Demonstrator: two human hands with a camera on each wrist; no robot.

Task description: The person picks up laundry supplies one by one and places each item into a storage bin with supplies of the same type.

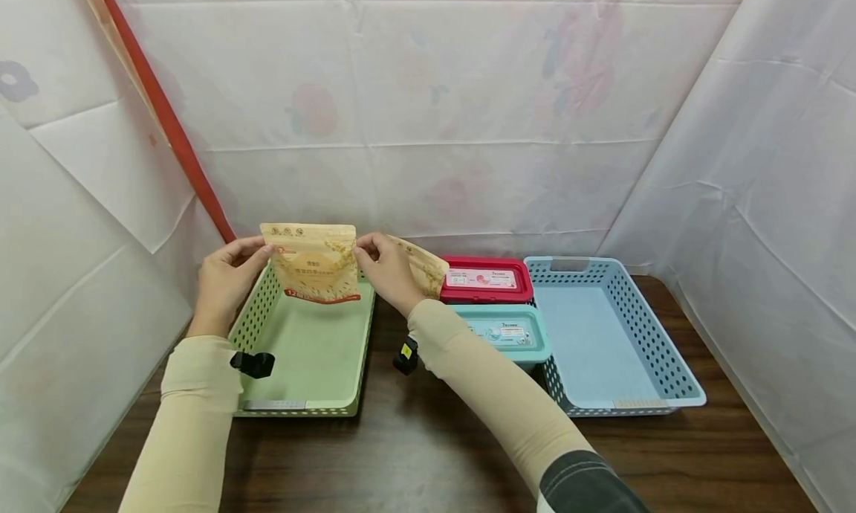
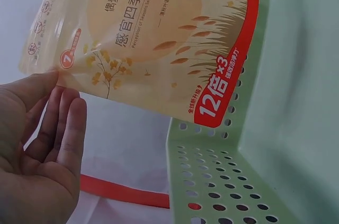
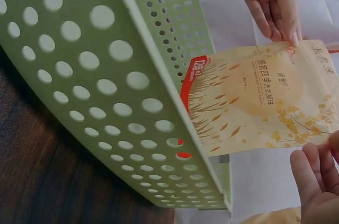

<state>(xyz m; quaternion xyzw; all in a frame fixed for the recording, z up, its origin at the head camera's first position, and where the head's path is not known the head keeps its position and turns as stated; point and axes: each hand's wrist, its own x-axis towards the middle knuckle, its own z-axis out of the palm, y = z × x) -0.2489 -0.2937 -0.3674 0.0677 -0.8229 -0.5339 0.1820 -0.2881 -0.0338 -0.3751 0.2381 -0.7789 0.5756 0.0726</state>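
Observation:
A cream-yellow pouch of laundry capsules (image 1: 314,264) with a red band along its bottom hangs upright over the back of the green basket (image 1: 307,364). My left hand (image 1: 227,282) pinches its upper left edge between thumb and forefinger, the other fingers loosely bent in the left wrist view. At the opposite edge, my right hand (image 1: 391,271) pinches the pouch the same way. Printed Chinese characters face me. Behind the right hand, a second pouch of the same colour (image 1: 431,269) leans beside a red-lidded box (image 1: 484,280), partly hidden by the hand.
A teal-lidded box (image 1: 511,334) stands in front of the red one, partly behind my right forearm. On the right is a light blue perforated basket (image 1: 595,349). White cloth walls (image 1: 414,74) enclose the dark wooden table (image 1: 401,453) at the back and sides.

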